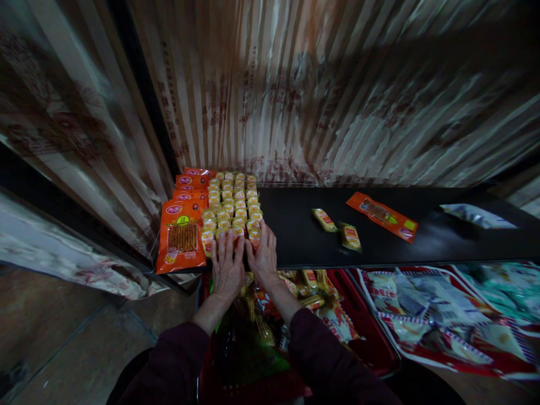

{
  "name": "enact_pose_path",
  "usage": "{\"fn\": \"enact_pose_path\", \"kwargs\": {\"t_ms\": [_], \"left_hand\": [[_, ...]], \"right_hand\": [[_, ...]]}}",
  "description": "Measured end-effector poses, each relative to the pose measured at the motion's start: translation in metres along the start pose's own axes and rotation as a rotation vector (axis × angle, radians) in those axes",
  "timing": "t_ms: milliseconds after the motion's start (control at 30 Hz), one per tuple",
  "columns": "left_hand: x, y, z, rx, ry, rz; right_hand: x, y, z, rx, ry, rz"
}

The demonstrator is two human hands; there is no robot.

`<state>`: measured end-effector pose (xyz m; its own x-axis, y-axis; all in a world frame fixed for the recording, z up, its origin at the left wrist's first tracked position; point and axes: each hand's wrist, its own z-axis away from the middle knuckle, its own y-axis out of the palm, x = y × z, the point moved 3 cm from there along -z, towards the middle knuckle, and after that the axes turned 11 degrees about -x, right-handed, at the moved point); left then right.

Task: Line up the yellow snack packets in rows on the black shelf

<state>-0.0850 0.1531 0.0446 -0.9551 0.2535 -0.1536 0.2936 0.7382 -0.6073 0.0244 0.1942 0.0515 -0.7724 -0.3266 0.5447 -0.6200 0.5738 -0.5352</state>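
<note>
Rows of small yellow-wrapped snacks point(234, 197) stand packed together at the left end of a black shelf point(304, 247). My left hand point(228, 267) lies against the front of these rows, its fingers stretched out. Beside it, my right hand point(264, 256) touches the front right corner of the block, fingers extended and pointing up. Neither hand grips a pack. Left of the block, several orange snack bags point(181, 236) stand one behind another. The undersides of my fingers are hidden.
Loose on the shelf lie two yellow packs point(324, 219), an orange bag point(382, 216) and a silvery packet point(476, 216). Below the front edge sits a red basket point(379, 351) of mixed snacks. More bagged goods point(439, 315) fill red containers at right. Striped sheeting point(295, 112) hangs behind.
</note>
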Motion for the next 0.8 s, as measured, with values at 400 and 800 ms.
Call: {"fn": "enact_pose_path", "kwargs": {"t_ms": [400,800], "left_hand": [[-0.01,0.005,-0.008,0.054,-0.026,0.041],[-0.017,0.007,-0.023,0.098,-0.039,0.049]], "right_hand": [[-0.009,0.0,0.0,-0.028,0.098,-0.096],[-0.022,0.003,-0.005,0.045,0.165,-0.138]]}}
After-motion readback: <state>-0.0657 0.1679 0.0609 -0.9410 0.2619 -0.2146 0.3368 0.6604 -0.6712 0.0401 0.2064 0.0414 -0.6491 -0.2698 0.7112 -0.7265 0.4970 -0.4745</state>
